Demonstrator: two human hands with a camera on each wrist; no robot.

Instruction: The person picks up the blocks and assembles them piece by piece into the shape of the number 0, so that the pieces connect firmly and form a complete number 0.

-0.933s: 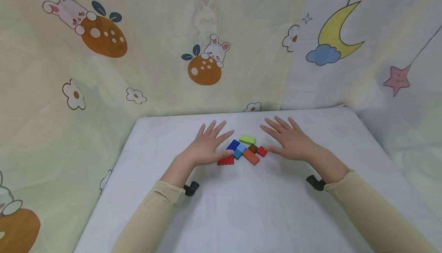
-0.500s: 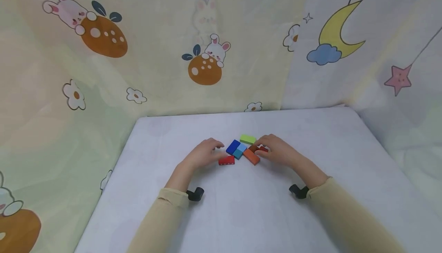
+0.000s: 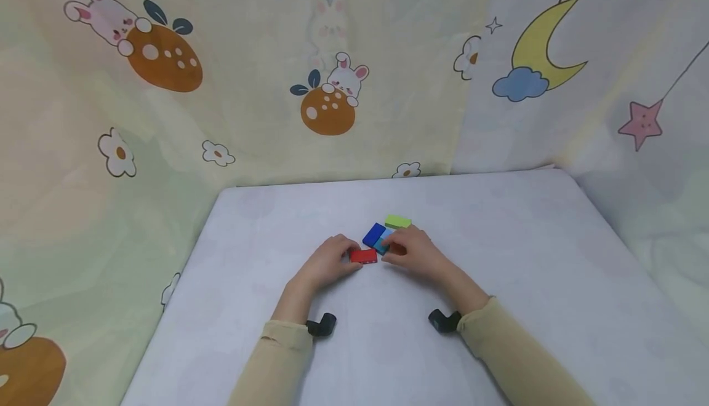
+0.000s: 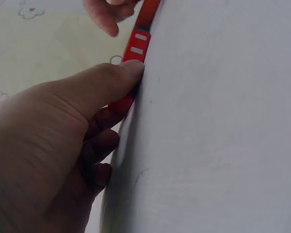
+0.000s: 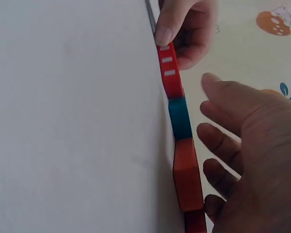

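Flat coloured blocks lie clustered mid-table (image 3: 515,234). My left hand (image 3: 330,259) pinches the red block (image 3: 363,256). The left wrist view shows its thumb on that red block's (image 4: 137,44) edge, with the fingers curled behind. My right hand (image 3: 414,250) lies just right of it, fingers loosely bent. It covers the orange block (image 5: 186,174), which butts against the teal block (image 5: 179,116) and the red block (image 5: 167,73). A dark blue block (image 3: 373,233) and a green block (image 3: 397,221) lie uncovered behind the hands.
The white table is walled by cartoon-print curtains at the back (image 3: 332,86) and on the right (image 3: 637,117). Black camera mounts sit at both wrists (image 3: 321,326) (image 3: 443,320). The left table edge (image 3: 183,283) drops off beside the curtain.
Both hands went from flat and spread to curled. They drew together; the right hand slid left over the orange, brown and small red blocks, and the left closed on the red block.
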